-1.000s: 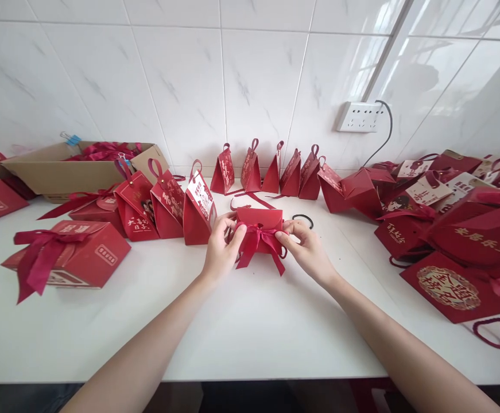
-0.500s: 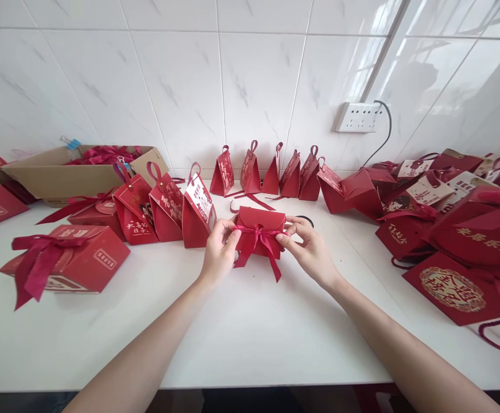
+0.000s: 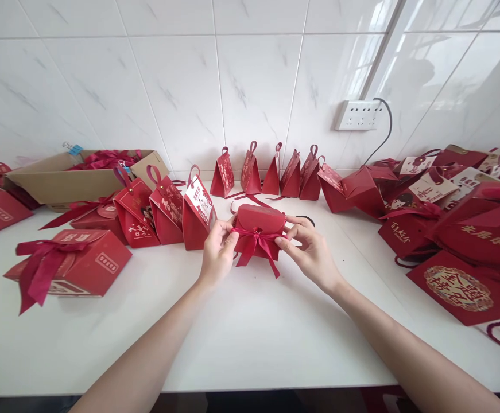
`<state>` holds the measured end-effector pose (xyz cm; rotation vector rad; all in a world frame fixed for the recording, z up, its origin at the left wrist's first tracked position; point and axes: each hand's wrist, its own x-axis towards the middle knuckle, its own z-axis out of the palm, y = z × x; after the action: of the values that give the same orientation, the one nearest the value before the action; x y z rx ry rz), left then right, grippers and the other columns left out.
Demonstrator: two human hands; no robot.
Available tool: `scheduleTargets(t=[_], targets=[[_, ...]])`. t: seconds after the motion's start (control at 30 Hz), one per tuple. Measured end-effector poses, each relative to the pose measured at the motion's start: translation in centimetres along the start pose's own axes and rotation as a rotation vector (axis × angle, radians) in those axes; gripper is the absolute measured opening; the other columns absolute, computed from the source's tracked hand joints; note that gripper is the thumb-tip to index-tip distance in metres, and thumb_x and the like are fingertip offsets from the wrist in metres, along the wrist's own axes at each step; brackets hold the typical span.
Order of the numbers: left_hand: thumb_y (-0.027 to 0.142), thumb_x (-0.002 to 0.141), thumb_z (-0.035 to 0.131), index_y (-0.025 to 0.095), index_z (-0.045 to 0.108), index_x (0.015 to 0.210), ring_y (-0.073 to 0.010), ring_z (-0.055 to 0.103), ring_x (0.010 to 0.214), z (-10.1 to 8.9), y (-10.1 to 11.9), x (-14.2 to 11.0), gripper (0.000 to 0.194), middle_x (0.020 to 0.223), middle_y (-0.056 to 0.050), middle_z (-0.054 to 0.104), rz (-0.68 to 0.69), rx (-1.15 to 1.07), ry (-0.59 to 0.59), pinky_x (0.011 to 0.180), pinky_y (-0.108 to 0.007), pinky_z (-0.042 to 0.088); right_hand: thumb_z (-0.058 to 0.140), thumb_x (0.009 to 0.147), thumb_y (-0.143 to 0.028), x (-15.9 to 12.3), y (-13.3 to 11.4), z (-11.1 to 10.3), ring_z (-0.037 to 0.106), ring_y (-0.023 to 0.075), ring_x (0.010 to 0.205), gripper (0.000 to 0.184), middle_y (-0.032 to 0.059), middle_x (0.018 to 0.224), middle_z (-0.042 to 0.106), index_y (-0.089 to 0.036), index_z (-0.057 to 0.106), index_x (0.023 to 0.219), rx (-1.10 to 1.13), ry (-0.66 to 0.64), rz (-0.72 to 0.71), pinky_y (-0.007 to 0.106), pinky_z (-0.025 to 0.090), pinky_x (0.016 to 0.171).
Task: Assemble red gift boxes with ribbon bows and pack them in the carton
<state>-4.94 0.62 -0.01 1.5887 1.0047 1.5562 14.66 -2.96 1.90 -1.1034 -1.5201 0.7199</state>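
Head view: held centrally over white tabletop point(image 3: 275, 344), small red cardboard box point(image 3: 260, 217) with rounded flap, crimson satin ribbon point(image 3: 268, 251) knotted across front, tails hanging. Clamped at left edge in pinch of left hand point(image 3: 219, 252); clamped likewise at right edge by right hand point(image 3: 313, 252). Standing behind, near tiled wall point(image 3: 258, 97): row of red triangular card boxes point(image 3: 271, 182) with loop handles.

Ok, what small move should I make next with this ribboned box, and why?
Perhaps tug the ribbon gently outward with your left hand and right hand: it's knotted across the small box's front, its two tails hang down, and your hands are at its two sides.
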Motion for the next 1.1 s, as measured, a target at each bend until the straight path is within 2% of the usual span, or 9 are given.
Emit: scheduleTargets(t=[0.17,0.33,0.5,0.57,0.7,0.8,0.9,1.0,1.1], targets=[[0.044,0.080,0.062,0.021,0.049,0.079,-0.0265,0.055,0.117,0.4,0.8,-0.1,0.027,0.117,-0.011,0.062,0.053,-0.040,0.003,0.092,-0.039,0.048,0.066,0.078,-0.043,0.1,-0.1,-0.1,0.057,0.0272,0.112,0.030,0.0098,0.124,0.050,-0.019,0.054,0.064,0.055,0.002,0.035,0.035,0.056,0.073],[0.035,0.086,0.059,0.020,0.051,0.082,-0.0261,0.050,0.125,1.0,1.7,-1.0,0.017,0.124,-0.014,0.060,0.180,0.057,0.001,0.087,-0.035,0.051,0.066,0.076,-0.047,0.2,0.0,0.2,0.061,0.0211,0.094,0.035,0.0096,0.126,0.048,-0.017,0.050,0.065,0.211,-0.045,0.139,0.038,0.054,0.076],[0.022,0.089,0.053,0.020,0.054,0.086,-0.0263,0.046,0.129,0.9,1.6,-1.4,0.004,0.139,-0.015,0.048,0.519,0.345,-0.078,0.097,-0.042,0.047,0.064,0.077,-0.046,-0.2,0.5,1.0,0.054,0.0133,0.078,0.038,0.0038,0.098,0.051,-0.019,0.042,0.064,0.275,-0.108,0.155,0.033,0.052,0.074],[0.018,0.088,0.054,0.020,0.057,0.085,-0.0283,0.037,0.135,0.7,1.3,-1.3,0.004,0.147,-0.013,0.036,0.681,0.461,-0.131,0.103,-0.047,0.042,0.065,0.077,-0.047,-0.3,0.3,1.0,0.051,0.0115,0.074,0.040,0.0020,0.093,0.050,-0.019,0.040,0.065,0.340,-0.114,0.193,0.033,0.053,0.073],[0.014,0.086,0.056,0.019,0.060,0.083,-0.0328,0.011,0.143,0.7,0.8,-1.0,0.007,0.155,-0.006,0.016,0.824,0.636,-0.117,0.110,-0.058,0.029,0.066,0.076,-0.050,-0.3,-0.7,0.8,0.053,0.0134,0.079,0.044,0.0046,0.108,0.053,-0.018,0.038,0.063,0.429,-0.121,0.236,0.034,0.054,0.073],[0.012,0.085,0.057,0.020,0.061,0.080,-0.0319,0.021,0.141,1.0,0.7,-1.1,0.011,0.146,-0.006,0.035,0.844,0.709,-0.006,0.111,-0.064,0.021,0.067,0.075,-0.052,-0.4,-1.2,0.9,0.055,0.0136,0.079,0.045,0.0053,0.124,0.050,-0.018,0.039,0.062,0.442,-0.126,0.237,0.035,0.054,0.071],[0.009,0.083,0.060,0.024,0.064,0.080,-0.0254,0.042,0.129,1.3,0.9,-1.3,0.016,0.121,-0.004,0.054,0.920,0.699,0.081,0.113,-0.059,0.023,0.069,0.074,-0.051,-0.6,-1.3,1.2,0.057,0.0132,0.079,0.044,0.0046,0.121,0.054,-0.018,0.041,0.062,0.495,-0.104,0.273,0.035,0.054,0.075],[0.008,0.081,0.063,0.027,0.065,0.084,-0.0190,0.053,0.113,1.3,1.2,-1.4,0.019,0.101,-0.001,0.058,0.972,0.603,0.065,0.114,-0.050,0.028,0.070,0.074,-0.049,-0.7,-1.3,1.4,0.058,0.0151,0.084,0.041,0.0041,0.106,0.060,-0.018,0.046,0.063,0.553,-0.094,0.318,0.037,0.054,0.080],[0.010,0.081,0.063,0.029,0.065,0.084,-0.0184,0.054,0.106,1.0,1.5,-1.4,0.019,0.096,0.000,0.056,0.970,0.534,0.050,0.112,-0.049,0.032,0.069,0.075,-0.050,-0.7,-1.3,1.3,0.060,0.0184,0.090,0.037,0.0050,0.100,0.062,-0.018,0.051,0.065,0.565,-0.106,0.334,0.039,0.055,0.081]])
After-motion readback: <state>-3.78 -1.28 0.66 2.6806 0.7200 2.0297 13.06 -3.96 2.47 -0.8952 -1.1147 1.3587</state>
